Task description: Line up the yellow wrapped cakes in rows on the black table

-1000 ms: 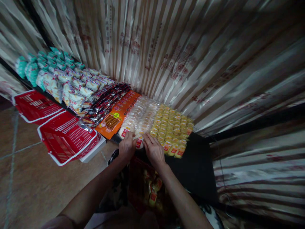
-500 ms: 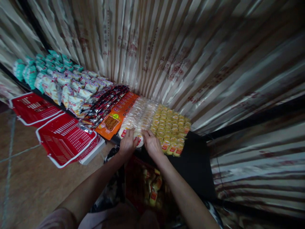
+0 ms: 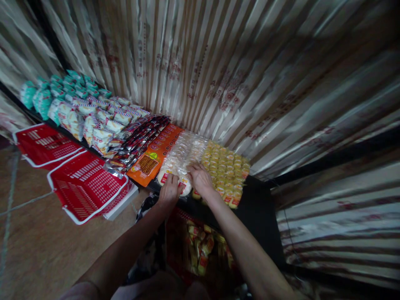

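Note:
Two columns of clear-wrapped white round crackers (image 3: pixel 186 155), with red labels at the front, lie overlapping on a black tabletop (image 3: pixel 253 214). At their front edge is my left hand (image 3: pixel 169 191), its fingers bent and closed on the wrapper of a front packet. My right hand (image 3: pixel 200 179) lies along the right side of the columns, fingers stretched over the wrappers and touching them. Right of it stand rows of small yellow packets (image 3: pixel 226 164). An orange bag (image 3: pixel 152 163) picturing brown sticks lies flat to the left of the crackers.
Further left are dark shiny packets (image 3: pixel 137 139), white snack bags (image 3: pixel 101 121) and teal bags (image 3: pixel 42 100). Two red baskets (image 3: pixel 89 183) with white handles stand beside the table. Below my arms, a container holds loose yellow packets (image 3: pixel 201 248). A striped curtain (image 3: pixel 193 62) hangs behind.
My right hand has shifted slightly up and right along the cracker columns. The left has moved a little down, baring more of the front packets. The view has tilted slightly.

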A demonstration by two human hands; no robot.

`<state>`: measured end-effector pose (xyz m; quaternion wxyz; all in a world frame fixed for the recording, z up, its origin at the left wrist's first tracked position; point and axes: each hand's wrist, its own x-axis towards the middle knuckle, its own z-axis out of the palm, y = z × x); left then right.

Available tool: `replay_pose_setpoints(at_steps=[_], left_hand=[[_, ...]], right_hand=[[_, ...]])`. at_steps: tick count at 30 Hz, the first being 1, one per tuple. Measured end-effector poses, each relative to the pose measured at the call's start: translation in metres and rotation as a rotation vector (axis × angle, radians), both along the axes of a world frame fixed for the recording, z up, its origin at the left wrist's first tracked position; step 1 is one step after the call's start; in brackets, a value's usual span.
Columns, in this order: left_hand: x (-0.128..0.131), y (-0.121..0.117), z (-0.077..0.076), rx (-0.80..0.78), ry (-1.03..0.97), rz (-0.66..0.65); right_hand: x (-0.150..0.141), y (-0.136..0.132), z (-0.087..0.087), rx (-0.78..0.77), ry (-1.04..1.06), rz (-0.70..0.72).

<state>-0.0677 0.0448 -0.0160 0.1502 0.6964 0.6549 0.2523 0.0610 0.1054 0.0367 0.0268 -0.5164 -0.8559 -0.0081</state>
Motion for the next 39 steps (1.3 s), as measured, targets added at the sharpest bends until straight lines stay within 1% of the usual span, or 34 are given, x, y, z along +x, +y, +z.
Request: replay_pose_setpoints(at_steps=[6, 13, 15, 19, 22, 23, 25, 27, 29, 31, 33, 37, 39], left_hand=[[0.004, 0.002, -0.003, 0.015, 0.021, 0.01], [0.007, 0.004, -0.004, 0.029, 0.032, 0.011], [0.008, 0.005, -0.004, 0.022, 0.035, 0.017], [0.008, 0.005, -0.003, 0.002, 0.041, 0.023], [0.007, 0.005, 0.002, -0.047, 0.066, 0.022], [0.006, 0.004, 0.004, -0.069, 0.078, 0.023], [0.005, 0.004, 0.008, -0.105, 0.091, 0.022], [0.004, 0.003, 0.009, -0.12, 0.086, 0.021], [0.003, 0.003, 0.009, -0.12, 0.07, 0.019], [0.003, 0.003, 0.007, -0.1, 0.058, 0.014], [0.002, 0.002, 0.005, -0.067, 0.047, 0.003], [-0.001, -0.003, 0.003, -0.018, 0.03, -0.023], [-0.004, -0.006, 0.004, 0.012, 0.01, 0.014]], right_hand=[[0.001, 0.003, 0.001, -0.033, 0.038, -0.036], [-0.005, 0.009, 0.001, 0.01, -0.047, -0.086], [-0.006, 0.008, 0.001, 0.029, -0.037, -0.093], [-0.011, -0.007, 0.006, 0.102, 0.09, -0.112], [-0.018, -0.03, 0.007, 0.072, 0.209, -0.144], [-0.019, -0.039, 0.004, 0.042, 0.237, -0.152], [-0.021, -0.057, -0.007, -0.006, 0.284, -0.164], [-0.019, -0.07, -0.023, -0.027, 0.357, -0.172], [-0.017, -0.078, -0.041, -0.02, 0.454, -0.14], [-0.014, -0.081, -0.057, -0.003, 0.523, -0.099], [-0.013, -0.082, -0.069, 0.024, 0.556, -0.078], [-0.015, -0.082, -0.083, 0.059, 0.556, -0.076], [-0.015, -0.083, -0.089, 0.074, 0.534, -0.09]])
